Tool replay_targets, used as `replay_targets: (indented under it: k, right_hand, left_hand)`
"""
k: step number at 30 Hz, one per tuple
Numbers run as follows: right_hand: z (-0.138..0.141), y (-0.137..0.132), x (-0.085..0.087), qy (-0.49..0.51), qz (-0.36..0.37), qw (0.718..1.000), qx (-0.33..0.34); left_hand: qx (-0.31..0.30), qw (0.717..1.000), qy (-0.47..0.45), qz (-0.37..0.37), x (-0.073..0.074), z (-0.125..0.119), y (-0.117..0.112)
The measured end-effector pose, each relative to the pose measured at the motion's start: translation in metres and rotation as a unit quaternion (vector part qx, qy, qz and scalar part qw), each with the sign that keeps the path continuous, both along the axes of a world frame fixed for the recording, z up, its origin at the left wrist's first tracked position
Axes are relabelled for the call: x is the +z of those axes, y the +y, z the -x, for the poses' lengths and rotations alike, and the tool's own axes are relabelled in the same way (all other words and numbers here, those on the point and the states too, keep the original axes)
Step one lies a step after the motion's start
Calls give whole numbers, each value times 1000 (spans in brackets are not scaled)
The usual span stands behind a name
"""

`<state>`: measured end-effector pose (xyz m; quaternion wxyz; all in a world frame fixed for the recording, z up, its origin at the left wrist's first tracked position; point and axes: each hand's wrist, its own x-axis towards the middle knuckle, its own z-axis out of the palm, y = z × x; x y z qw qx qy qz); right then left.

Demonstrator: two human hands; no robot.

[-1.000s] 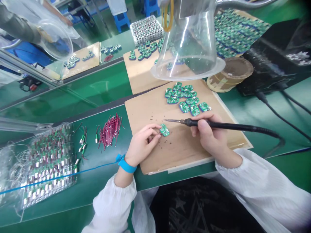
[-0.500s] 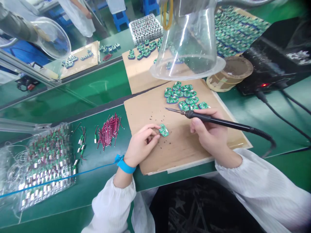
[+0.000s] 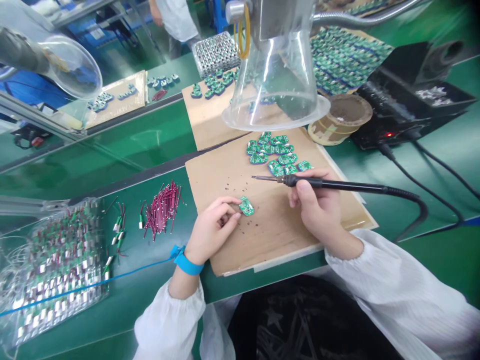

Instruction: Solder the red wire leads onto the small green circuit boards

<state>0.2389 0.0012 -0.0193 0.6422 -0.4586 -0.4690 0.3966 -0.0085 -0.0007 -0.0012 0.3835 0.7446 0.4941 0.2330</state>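
Observation:
My left hand (image 3: 212,227) rests on the cardboard sheet (image 3: 221,175) with its fingertips pinched on the edge of a small green circuit board (image 3: 246,206). A blue wrist strap (image 3: 186,260) with a blue cord circles that wrist. My right hand (image 3: 318,212) is closed round a black soldering iron (image 3: 330,184). The iron's tip (image 3: 257,177) points left and hovers above and slightly right of the held board, apart from it. A cluster of several green boards (image 3: 275,150) lies just beyond the iron.
A clear fume hood (image 3: 275,80) hangs over the cardboard's far end. Red wires (image 3: 162,205) and a bag of wired parts (image 3: 56,265) lie left. A solder spool (image 3: 341,117) and black soldering station (image 3: 408,95) stand right, its cable crossing the green bench. Another person stands at the back.
The soldering iron lifted away from the held board, then swung back level and stays above it. My left hand keeps its pinch. The view has shifted slightly.

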Motion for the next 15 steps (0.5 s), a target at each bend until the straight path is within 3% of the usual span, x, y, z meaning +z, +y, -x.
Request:
replay_targets:
  k: [7,15]
  right_hand:
    - [-2,-2,0,-15,30,999,10]
    - [-3,0,-2,-33,16,999,20]
  left_hand:
    - [-1,1000,-2,-3,0,0,0]
    - [1,1000,-1,-1,0,0,0]
